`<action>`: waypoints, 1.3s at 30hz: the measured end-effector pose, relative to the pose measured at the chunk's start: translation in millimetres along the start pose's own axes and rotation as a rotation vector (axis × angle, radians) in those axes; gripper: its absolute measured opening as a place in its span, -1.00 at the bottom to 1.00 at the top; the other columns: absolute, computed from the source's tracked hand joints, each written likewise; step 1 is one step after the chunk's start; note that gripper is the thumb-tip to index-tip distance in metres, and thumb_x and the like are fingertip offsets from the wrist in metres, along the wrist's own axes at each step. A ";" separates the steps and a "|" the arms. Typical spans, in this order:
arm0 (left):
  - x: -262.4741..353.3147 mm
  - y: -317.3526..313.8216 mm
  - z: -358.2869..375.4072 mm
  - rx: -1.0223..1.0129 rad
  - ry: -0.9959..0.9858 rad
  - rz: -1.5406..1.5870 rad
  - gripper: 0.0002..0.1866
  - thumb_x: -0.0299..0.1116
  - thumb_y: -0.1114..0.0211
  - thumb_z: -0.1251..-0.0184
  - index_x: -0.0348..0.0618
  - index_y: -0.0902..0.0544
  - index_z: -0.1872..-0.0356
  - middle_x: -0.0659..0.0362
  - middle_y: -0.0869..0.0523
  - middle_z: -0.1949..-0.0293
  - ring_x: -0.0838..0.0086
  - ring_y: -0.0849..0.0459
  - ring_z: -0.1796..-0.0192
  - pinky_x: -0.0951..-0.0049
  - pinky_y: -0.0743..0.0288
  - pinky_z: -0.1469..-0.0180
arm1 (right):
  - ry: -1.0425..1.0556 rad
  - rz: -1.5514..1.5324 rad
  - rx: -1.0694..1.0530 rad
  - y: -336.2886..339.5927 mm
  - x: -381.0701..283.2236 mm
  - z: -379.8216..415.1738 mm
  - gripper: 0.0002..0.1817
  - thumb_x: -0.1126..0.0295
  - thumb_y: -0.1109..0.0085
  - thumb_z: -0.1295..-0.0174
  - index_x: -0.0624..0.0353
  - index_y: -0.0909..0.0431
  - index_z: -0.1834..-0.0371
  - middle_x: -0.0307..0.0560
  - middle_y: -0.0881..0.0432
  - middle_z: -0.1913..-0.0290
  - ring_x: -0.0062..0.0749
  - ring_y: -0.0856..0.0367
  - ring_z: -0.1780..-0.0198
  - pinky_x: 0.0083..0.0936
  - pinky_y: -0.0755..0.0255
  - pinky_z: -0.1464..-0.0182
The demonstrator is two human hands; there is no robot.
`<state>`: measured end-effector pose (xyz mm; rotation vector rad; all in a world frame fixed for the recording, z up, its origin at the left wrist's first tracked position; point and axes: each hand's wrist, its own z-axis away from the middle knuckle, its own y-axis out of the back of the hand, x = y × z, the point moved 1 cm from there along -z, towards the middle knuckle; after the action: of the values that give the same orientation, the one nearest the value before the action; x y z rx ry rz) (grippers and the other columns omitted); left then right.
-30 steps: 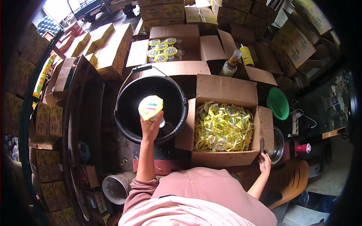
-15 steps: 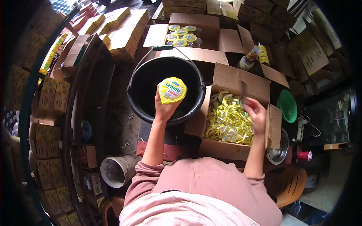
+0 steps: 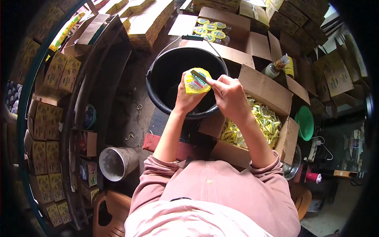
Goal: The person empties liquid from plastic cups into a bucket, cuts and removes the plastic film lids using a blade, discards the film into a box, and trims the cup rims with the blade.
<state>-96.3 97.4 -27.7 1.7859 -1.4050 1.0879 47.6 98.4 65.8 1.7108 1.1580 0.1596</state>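
Note:
Over the black bucket (image 3: 160,100), my left hand (image 3: 186,99) grips a cup with a yellow "Lemón" film lid (image 3: 197,87), the lid facing up. My right hand (image 3: 233,96) has come to the lid's right side, fingers pinched on a thin, dark, blade-like strip (image 3: 199,76). That strip lies across the upper part of the lid and covers some of its print. Below my right forearm is a cardboard box (image 3: 262,81) filled with yellow and clear film scraps (image 3: 265,122).
Beyond the bucket, an open carton (image 3: 237,25) holds several yellow-lidded cups (image 3: 210,27). A green bowl (image 3: 304,123) and a jar (image 3: 272,70) stand to the right. At left are a grey pail (image 3: 118,164), an orange chair (image 3: 114,213) and stacked cartons (image 3: 39,150).
My right hand has moved left with the dark strip, from above the scrap box onto the lid. My left hand still holds the cup over the bucket. The whole view has shifted slightly.

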 end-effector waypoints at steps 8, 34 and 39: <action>3.9 -0.4 -1.7 0.000 0.000 -0.100 -0.43 -0.43 -0.47 0.16 -0.17 -0.37 0.07 0.11 -0.62 0.22 0.39 -0.64 0.16 0.46 -0.51 0.11 | 0.033 0.057 0.015 -5.0 -1.1 0.6 -0.71 0.64 -0.08 0.06 0.19 -0.58 0.21 -0.02 -0.47 0.45 -0.16 -0.47 0.37 -0.35 -0.32 0.26; 0.5 3.9 0.0 -0.127 0.047 -0.072 -0.47 -0.47 -0.47 0.19 -0.20 -0.45 0.10 0.14 -0.61 0.20 0.43 -0.61 0.12 0.46 -0.48 0.05 | 0.158 0.027 0.003 59.5 28.1 17.1 -0.74 0.56 -0.11 0.02 -0.01 -0.62 0.27 -0.21 -0.47 0.53 -0.34 -0.45 0.44 -0.47 -0.21 0.25; 6.5 4.9 3.9 -0.275 0.172 0.152 -0.44 -0.51 -0.44 0.21 -0.18 -0.45 0.05 0.21 -0.59 0.15 0.54 -0.54 0.07 0.50 -0.40 -0.05 | 0.343 0.010 0.003 41.8 43.8 -3.2 -0.74 0.56 -0.08 -0.01 -0.08 -0.63 0.29 -0.28 -0.53 0.47 -0.42 -0.49 0.35 -0.49 -0.21 0.12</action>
<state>-99.6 89.8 -24.0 1.3778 -1.5216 1.0401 94.6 132.6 82.9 1.7352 1.3977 0.4723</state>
